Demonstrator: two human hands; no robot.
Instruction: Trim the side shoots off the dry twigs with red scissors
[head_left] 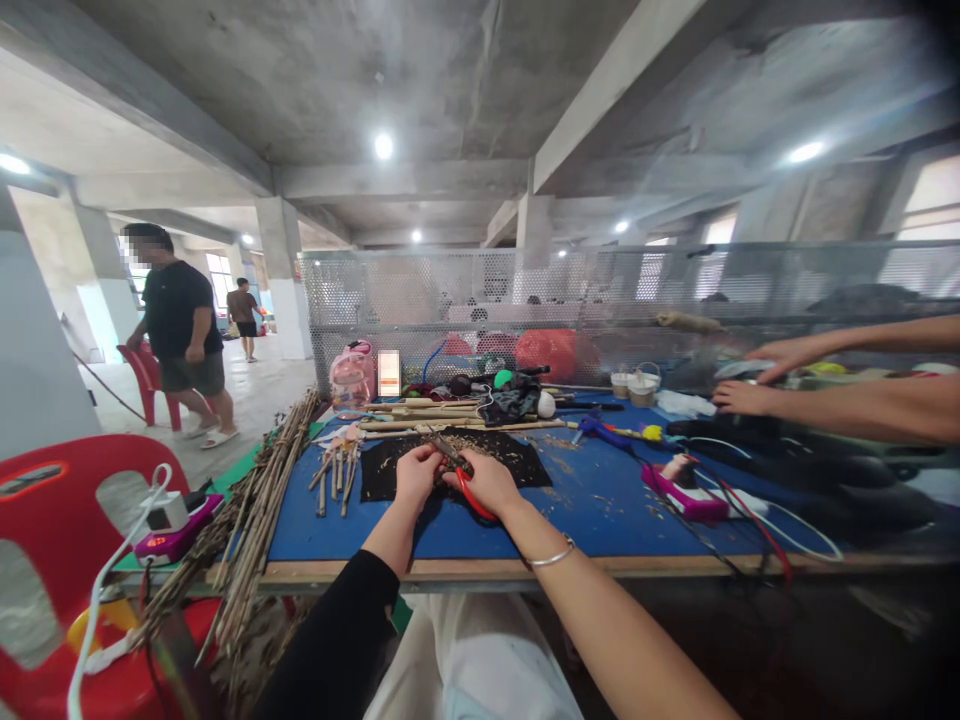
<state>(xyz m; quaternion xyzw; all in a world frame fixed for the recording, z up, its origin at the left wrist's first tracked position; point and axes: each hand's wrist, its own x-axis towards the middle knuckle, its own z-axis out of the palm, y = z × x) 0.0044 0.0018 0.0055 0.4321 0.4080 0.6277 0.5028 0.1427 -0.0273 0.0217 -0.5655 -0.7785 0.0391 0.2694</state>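
Over a black cloth (384, 480) on the blue table, my two hands are close together. My right hand (487, 484) is closed around a tool with red handles (472, 497); it looks like pliers or shears, and its jaws are too blurred to tell which. Pinched fingers on my left hand (417, 474) meet near the tool's dark head, and whatever they grip is too small to make out. Brown chips (491, 442) are scattered over the cloth. Several short sticks (337, 475) lie just left of the cloth.
Long dry stalks (262, 490) hang over the table's left edge beside a red chair (67, 480). Sticks (427, 410), a phone (389, 373) and a pink bag (352, 375) line the back. Power strips (686, 495) trail cables. A co-worker's hands (757, 385) reach in at right.
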